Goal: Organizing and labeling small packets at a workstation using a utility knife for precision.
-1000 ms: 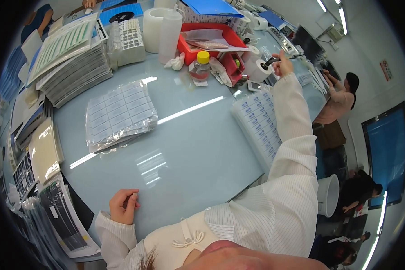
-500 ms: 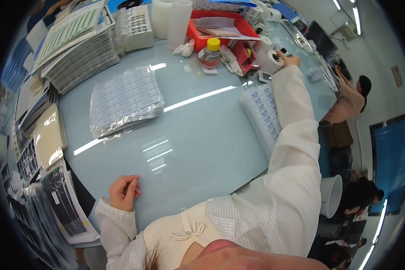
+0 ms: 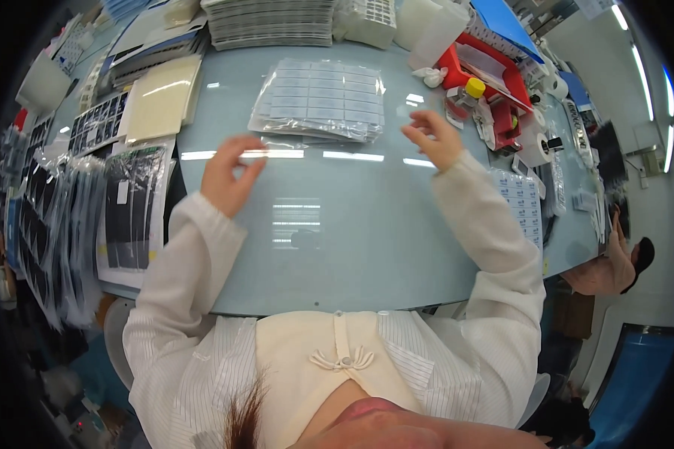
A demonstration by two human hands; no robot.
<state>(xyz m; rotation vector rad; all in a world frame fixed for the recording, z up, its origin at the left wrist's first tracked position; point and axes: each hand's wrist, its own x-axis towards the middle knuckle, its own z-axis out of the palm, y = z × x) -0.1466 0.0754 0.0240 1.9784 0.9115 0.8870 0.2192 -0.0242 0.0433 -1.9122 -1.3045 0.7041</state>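
Label sheets (image 3: 323,96), bagged, illegible

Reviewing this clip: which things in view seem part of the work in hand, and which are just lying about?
Likely in the work:
- left hand and right hand, both open, nothing visibly held
- clear-bagged label sheets, close by the hands

Apparently lying about:
- yellow-capped bottle, near the right hand
- red tray
- cream sheets
- blue-printed sheets
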